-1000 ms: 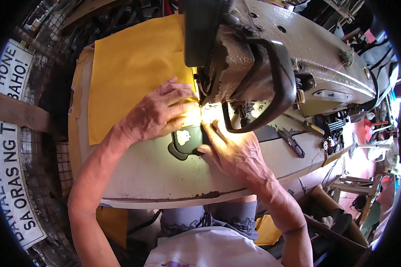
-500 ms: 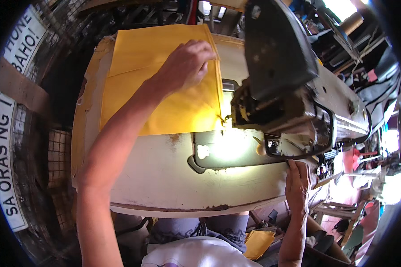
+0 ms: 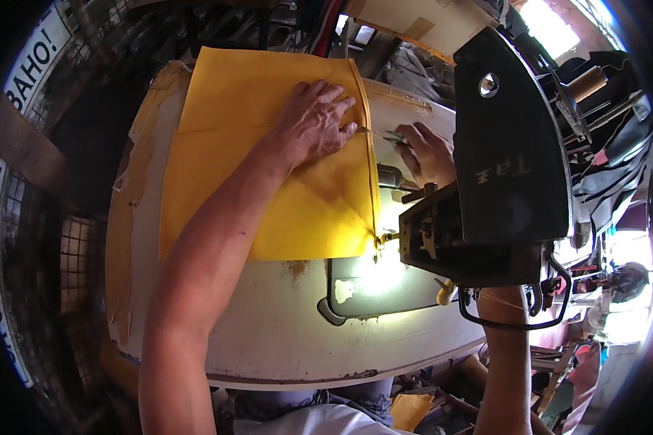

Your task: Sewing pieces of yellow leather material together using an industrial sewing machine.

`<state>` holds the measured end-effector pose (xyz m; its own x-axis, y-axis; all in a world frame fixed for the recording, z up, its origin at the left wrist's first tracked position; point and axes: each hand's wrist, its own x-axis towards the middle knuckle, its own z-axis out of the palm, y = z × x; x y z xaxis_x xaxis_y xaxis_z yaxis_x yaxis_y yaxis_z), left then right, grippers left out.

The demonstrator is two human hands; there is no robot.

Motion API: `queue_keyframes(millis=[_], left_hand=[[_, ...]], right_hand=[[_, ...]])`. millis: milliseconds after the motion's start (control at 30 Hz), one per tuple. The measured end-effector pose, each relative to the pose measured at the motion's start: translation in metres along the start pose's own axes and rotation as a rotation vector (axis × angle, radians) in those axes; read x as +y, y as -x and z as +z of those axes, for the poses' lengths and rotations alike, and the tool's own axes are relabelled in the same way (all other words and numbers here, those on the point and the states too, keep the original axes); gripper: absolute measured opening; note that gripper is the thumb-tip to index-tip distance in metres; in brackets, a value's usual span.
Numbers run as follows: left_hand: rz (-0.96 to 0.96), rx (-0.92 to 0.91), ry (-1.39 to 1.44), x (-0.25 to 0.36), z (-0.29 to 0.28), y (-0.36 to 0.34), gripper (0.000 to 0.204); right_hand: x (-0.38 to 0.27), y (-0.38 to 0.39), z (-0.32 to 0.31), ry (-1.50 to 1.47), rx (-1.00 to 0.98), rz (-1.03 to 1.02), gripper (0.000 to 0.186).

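Observation:
A yellow sheet of leather-like material [image 3: 225, 174] lies on the sewing table, a seam running across it and a folded edge along its right side. My left hand [image 3: 315, 119] rests palm down on its upper right part, fingers spread, thumb near the folded edge. Beyond the sewing machine head [image 3: 511, 159], my right hand [image 3: 429, 152] grips a slim pointed metal tool [image 3: 393, 136]; whether it is snips or another kind is unclear. Its tip is at the folded edge, close to my left thumb. The sheet's lower right corner is at the lit needle area.
The pale sewing table [image 3: 268, 333] has a worn front edge. A dark metal plate [image 3: 370, 293] is set into it below the machine. More yellow pieces [image 3: 411, 412] lie low near my lap. A thread spool [image 3: 586, 83] stands at the upper right.
My right hand has gone from the table's front right to behind the machine head and now holds a tool. My left hand has opened from a curled pose and settled flat on the sheet.

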<state>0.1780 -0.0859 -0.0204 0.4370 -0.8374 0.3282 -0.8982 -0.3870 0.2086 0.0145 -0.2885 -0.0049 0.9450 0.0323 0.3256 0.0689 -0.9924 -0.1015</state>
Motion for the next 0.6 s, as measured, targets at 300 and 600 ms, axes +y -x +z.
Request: queue_keyframes(millis=[300,600], left_hand=[[-0.009,-0.034,-0.023,0.006,-0.006,-0.009,0.053],[0.103,0.073,0.022,-0.001,0.000,-0.013,0.038]], right_hand=[[-0.022,-0.037,-0.020,0.109,-0.004,-0.212,0.019],[-0.002,0.005,-0.013,0.153,0.023,0.164,0.022]])
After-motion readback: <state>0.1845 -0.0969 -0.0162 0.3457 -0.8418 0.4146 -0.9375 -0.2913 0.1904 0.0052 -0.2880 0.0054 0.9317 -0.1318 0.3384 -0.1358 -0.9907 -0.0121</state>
